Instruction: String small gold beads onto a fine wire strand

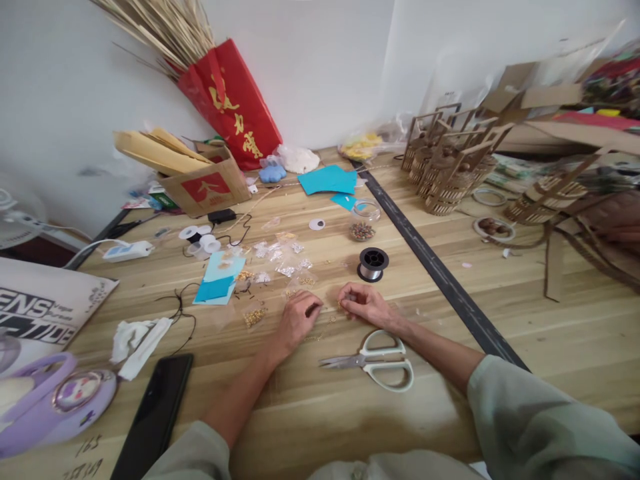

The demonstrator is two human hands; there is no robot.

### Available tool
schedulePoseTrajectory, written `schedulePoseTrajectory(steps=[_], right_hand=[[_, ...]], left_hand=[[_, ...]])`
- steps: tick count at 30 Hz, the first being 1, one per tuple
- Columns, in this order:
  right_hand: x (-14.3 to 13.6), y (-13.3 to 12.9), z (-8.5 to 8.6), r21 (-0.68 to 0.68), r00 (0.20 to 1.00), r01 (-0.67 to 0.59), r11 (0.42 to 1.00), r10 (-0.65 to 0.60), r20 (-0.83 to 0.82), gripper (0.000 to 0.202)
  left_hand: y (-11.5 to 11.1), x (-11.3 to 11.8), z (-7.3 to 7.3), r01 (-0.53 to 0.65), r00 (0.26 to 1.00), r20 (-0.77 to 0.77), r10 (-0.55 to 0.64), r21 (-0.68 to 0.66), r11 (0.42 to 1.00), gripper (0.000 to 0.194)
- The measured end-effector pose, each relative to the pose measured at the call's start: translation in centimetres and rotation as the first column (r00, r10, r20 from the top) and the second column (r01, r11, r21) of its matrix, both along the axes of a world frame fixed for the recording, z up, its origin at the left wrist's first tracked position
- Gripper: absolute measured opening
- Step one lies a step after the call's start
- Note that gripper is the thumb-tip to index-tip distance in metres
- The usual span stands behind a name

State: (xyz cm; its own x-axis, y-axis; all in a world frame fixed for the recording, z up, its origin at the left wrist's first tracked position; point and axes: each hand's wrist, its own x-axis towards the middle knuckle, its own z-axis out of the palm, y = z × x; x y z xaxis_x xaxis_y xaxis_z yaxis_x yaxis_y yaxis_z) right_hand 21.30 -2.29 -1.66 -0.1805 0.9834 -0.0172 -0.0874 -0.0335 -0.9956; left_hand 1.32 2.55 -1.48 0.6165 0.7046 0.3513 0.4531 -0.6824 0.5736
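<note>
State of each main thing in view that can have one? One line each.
Left hand, fingers curled, contents unclear
Right hand, fingertips close together, contents unclear
Scissors, lying flat, blades look nearly shut
Phone, screen dark
Spool, upright, wound
Red bag, open, strips poking out
Cardboard box, open, yellow envelopes sticking out

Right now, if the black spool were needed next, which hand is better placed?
Probably the right hand: the spool stands just beyond it, while the left hand is farther away, to the left. Neither hand's grip is clear.
</note>
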Motion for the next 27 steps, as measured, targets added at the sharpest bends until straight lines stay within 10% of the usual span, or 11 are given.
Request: schedulePoseTrajectory(steps=[10,19,27], right_hand=[[-0.2,-0.2,-0.3,0.060,0.999,-0.017,0.998,0.014,0.046,0.024],[-0.8,-1.3,1.0,0.343,0.930,-0.013,0.939,-0.114,0.348,0.015],[-1.4,-1.8,1.1,0.400,0.910,-0.037,0.916,-0.134,0.392,0.014]], left_hand=[[-1.1,0.5,1.2,-0.024,0.981,0.185,0.061,-0.200,0.980,0.012],[-2.0,0.9,0.9,0.232,0.888,0.436,0.150,-0.704,0.672,0.035],[-2.0,0.9,0.4,0.233,0.890,0.427,0.159,-0.726,0.647,0.022]])
